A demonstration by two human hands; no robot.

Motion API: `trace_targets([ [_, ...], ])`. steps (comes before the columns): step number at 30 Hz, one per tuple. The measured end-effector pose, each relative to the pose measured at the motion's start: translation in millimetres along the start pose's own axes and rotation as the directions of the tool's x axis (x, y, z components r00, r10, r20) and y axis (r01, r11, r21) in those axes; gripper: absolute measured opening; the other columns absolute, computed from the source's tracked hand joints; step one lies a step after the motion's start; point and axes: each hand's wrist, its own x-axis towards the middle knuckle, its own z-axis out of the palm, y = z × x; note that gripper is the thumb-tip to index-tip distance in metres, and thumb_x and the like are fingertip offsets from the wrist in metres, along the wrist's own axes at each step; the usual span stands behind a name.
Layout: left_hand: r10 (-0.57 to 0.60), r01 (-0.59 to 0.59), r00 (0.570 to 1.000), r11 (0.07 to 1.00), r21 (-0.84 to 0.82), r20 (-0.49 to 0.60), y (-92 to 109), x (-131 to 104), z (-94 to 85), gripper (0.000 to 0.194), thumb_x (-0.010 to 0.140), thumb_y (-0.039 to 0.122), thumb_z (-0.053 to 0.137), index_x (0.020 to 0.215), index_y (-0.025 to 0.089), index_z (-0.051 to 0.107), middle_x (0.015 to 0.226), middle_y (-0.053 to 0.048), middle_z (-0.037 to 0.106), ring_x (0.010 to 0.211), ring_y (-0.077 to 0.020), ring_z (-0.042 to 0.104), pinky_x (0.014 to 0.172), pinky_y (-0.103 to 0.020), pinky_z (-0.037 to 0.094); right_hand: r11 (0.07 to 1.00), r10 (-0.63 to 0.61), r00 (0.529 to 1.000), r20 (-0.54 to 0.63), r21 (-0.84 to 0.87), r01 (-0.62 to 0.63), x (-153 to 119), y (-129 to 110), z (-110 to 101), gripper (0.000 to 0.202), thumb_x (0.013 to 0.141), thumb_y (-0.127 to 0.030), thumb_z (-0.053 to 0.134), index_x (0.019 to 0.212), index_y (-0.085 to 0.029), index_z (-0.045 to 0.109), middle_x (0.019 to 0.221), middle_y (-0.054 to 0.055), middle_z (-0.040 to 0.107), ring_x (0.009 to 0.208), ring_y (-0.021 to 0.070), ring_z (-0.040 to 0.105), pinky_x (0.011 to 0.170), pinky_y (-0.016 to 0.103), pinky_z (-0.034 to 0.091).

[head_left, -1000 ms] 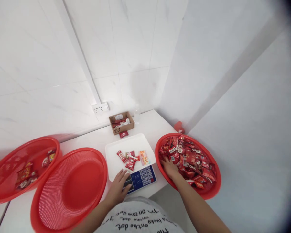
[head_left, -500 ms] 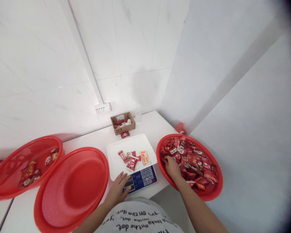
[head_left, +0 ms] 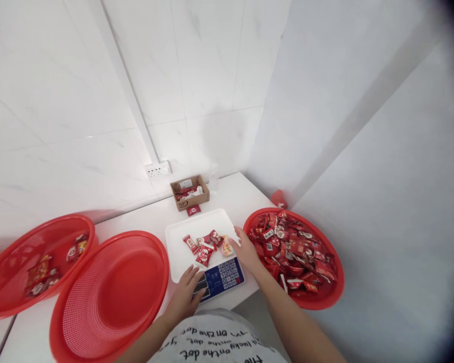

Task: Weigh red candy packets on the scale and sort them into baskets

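Note:
My left hand (head_left: 184, 295) rests with fingers apart on the left front of a digital scale (head_left: 227, 276), touching its blue panel. Several small wrapped candies lie on the scale's white tray (head_left: 177, 227), among them a red-and-white candy (head_left: 204, 254), a narrow red candy (head_left: 190, 244), a dark red candy (head_left: 216, 237) and an orange-and-pink packet (head_left: 227, 246). Over the tray's right edge, beside the orange packet, my right hand (head_left: 245, 250) is open, its fingers stretched out and nothing visible in them. To its right stands a red basket (head_left: 335, 292) full of red-wrapped candies (head_left: 297, 247).
Left of the scale stands a red mesh basket (head_left: 155, 247); farther left, another red basket (head_left: 89, 224) holds some packets. A small cardboard box (head_left: 196, 200) with wrapped pieces sits at the back, a red packet (head_left: 193, 210) before it. Walls close off the back and right.
My right hand has moved left from the full basket to the tray's right edge. A dark red candy now lies on the tray near the orange packet. My left hand has stayed put.

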Motion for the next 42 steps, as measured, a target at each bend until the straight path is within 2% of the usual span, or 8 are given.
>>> trace_targets([
  [3,-0.075,0.075,0.997,0.997,0.019,-0.017,1,1,-4.7,0.044,0.086,0.028,0.044,0.130,0.024,0.043,0.141,-0.009,0.041,0.133,-0.0244,0.030,0.106,-0.044,0.034,0.961,-0.083,0.996,-0.021,-0.267,0.074,-7,18,-5,0.047,0.077,-0.032,0.049,0.121,-0.016,0.051,0.128,0.013,0.051,0.123,0.0254,0.042,0.106,0.045,0.031],
  [7,-0.169,0.169,0.986,0.984,0.055,-0.008,-1,16,-10.4,0.053,0.087,0.033,0.044,0.138,0.024,0.032,0.148,-0.010,0.026,0.137,-0.0267,0.018,0.108,-0.048,0.026,0.908,-0.024,1.000,-0.018,-0.419,0.014,-24,44,-15,0.051,0.077,-0.030,0.049,0.125,-0.012,0.048,0.132,0.016,0.048,0.128,0.0288,0.037,0.106,0.047,0.030],
  [13,-0.301,0.296,0.953,0.947,0.125,0.020,-8,66,-11.7,0.067,0.084,0.039,0.049,0.142,0.016,0.023,0.149,-0.020,0.018,0.138,-0.0321,0.009,0.108,-0.051,0.020,0.912,0.051,0.998,0.021,-0.409,-0.038,-39,42,-18,0.056,0.085,-0.041,0.035,0.131,-0.009,0.042,0.134,0.016,0.047,0.127,0.0255,0.039,0.105,0.042,0.032],
  [19,-0.229,0.207,0.966,0.963,0.170,0.118,-9,101,-15.6,0.074,0.081,0.044,0.051,0.142,0.016,0.021,0.149,-0.016,0.020,0.139,-0.0285,0.009,0.109,-0.047,0.017,0.923,0.094,0.996,-0.009,-0.375,-0.090,-38,33,-21,0.054,0.087,-0.042,0.032,0.129,-0.010,0.044,0.132,0.014,0.050,0.124,0.0238,0.044,0.103,0.038,0.035],
  [25,-0.252,0.217,0.948,0.959,0.184,0.193,15,128,-19.1,0.081,0.077,0.063,0.043,0.144,0.027,0.013,0.153,-0.009,0.006,0.139,-0.0301,0.001,0.108,-0.055,0.011,0.926,0.090,0.995,-0.038,-0.365,-0.098,-38,36,-20,0.051,0.086,-0.042,0.035,0.127,-0.013,0.048,0.129,0.013,0.053,0.121,0.0228,0.048,0.101,0.037,0.037],
  [31,-0.427,0.372,0.894,0.876,0.307,0.136,40,155,3.7,0.081,0.074,0.075,0.028,0.142,0.034,0.018,0.153,-0.010,0.009,0.137,-0.0398,0.002,0.096,-0.073,0.007,0.927,0.051,0.999,-0.017,-0.371,-0.054,-37,42,-19,0.053,0.087,-0.043,0.033,0.125,-0.009,0.048,0.129,0.015,0.052,0.121,0.0234,0.047,0.102,0.038,0.036],
  [37,-0.257,0.199,0.957,0.921,0.336,0.137,29,152,14.1,0.077,0.075,0.074,0.031,0.141,0.035,0.022,0.151,-0.011,0.017,0.137,-0.0397,0.008,0.096,-0.073,0.003,0.935,0.025,0.999,-0.039,-0.352,-0.037,-37,43,-19,0.049,0.086,-0.042,0.036,0.124,-0.013,0.050,0.126,0.013,0.055,0.119,0.0229,0.049,0.101,0.038,0.038],
  [42,-0.024,-0.053,0.967,0.954,0.294,0.252,7,150,-2.6,0.082,0.073,0.075,0.038,0.141,0.031,0.025,0.152,-0.010,0.012,0.137,-0.0348,0.011,0.106,-0.061,0.005,0.941,0.032,0.998,-0.045,-0.337,-0.046,-37,43,-19,0.049,0.086,-0.042,0.037,0.124,-0.014,0.050,0.126,0.012,0.055,0.120,0.0230,0.048,0.101,0.039,0.038],
])
